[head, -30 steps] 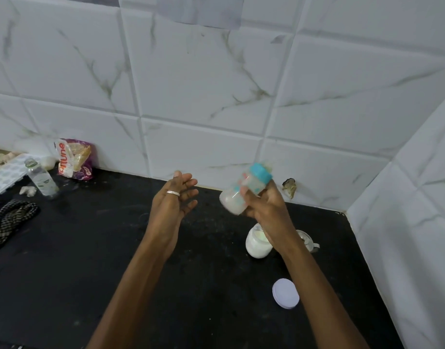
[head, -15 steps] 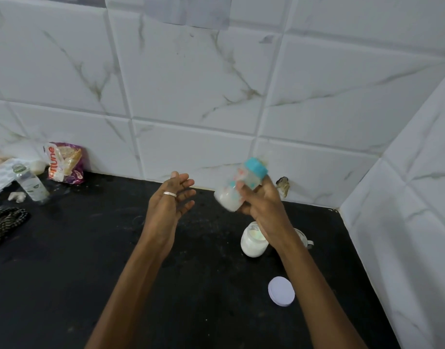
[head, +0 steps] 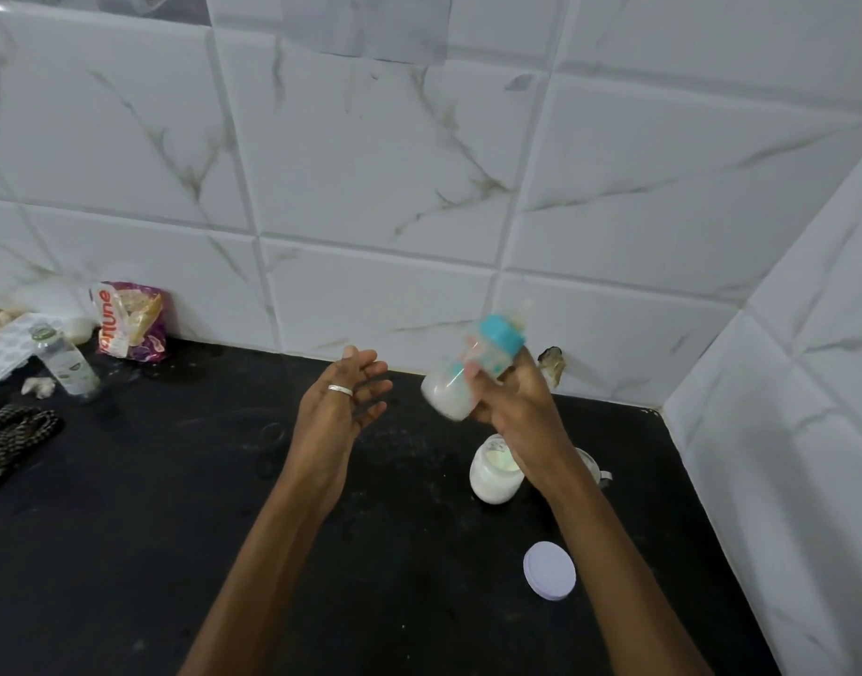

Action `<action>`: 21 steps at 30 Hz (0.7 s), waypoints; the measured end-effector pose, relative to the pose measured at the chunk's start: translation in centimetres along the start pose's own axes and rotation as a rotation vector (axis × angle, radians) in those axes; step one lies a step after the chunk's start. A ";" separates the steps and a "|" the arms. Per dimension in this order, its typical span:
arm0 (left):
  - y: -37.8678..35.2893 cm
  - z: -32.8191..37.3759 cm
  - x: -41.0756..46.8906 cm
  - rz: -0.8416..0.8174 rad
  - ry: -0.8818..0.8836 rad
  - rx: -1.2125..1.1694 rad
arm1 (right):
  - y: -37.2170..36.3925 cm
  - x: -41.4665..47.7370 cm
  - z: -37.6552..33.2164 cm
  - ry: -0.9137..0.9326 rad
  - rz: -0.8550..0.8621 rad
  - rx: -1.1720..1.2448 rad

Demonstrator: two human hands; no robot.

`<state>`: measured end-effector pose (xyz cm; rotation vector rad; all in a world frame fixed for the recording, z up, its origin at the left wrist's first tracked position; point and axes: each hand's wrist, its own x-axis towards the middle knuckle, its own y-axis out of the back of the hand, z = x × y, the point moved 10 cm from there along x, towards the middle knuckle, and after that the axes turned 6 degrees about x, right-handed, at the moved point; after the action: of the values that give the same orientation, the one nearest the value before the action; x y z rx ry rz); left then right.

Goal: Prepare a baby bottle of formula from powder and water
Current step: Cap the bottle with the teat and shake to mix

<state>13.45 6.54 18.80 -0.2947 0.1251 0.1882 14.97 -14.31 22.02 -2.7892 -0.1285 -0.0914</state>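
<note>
My right hand (head: pixel 516 402) grips a baby bottle (head: pixel 472 368) with a teal collar and white milky liquid inside. The bottle is tilted, its base toward the left, and is blurred by motion. My left hand (head: pixel 343 400) hovers open just left of it, palm facing the bottle, a ring on one finger, touching nothing. Below my right wrist an open jar of white powder (head: pixel 492 475) stands on the black counter (head: pixel 126 529). Its white round lid (head: pixel 549 570) lies flat nearer to me.
A glass cup (head: pixel 592 468) sits partly hidden behind my right forearm. At the far left stand a small clear water bottle (head: pixel 65 361), a purple snack packet (head: pixel 131 322) against the tiles, a patterned tray (head: pixel 2 346) and a dark checked cloth (head: pixel 14 434). Tiled walls close the back and right.
The baby bottle has shifted slightly in my right hand, staying tilted and blurred, as in shaking. My left hand stays open beside it.
</note>
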 end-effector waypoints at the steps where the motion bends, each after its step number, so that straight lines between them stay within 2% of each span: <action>1: -0.1 0.0 0.0 -0.001 0.000 -0.002 | 0.6 0.2 -0.3 0.026 0.045 0.071; 3: -0.2 0.0 -0.1 -0.006 -0.004 -0.006 | 0.7 0.3 -0.6 0.029 0.055 0.073; 6: -0.2 0.0 0.0 -0.009 -0.008 -0.003 | -0.3 0.1 -0.2 -0.022 -0.047 -0.124; 10: -0.2 0.1 0.0 -0.001 -0.010 -0.017 | 0.9 0.5 -0.7 0.031 0.056 0.059; 13: -0.3 0.1 -0.1 -0.012 -0.013 -0.013 | -0.2 0.3 -0.2 -0.009 -0.038 -0.115; 17: -0.2 0.0 -0.1 -0.001 -0.001 -0.014 | 0.9 0.5 -0.8 0.041 0.041 -0.003; 21: -0.5 0.0 0.0 -0.008 -0.002 -0.006 | -0.5 0.2 -0.2 -0.019 -0.066 -0.116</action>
<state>13.53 6.08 18.98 -0.3014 0.1217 0.1806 15.06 -13.90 22.40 -2.9027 -0.2274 -0.0920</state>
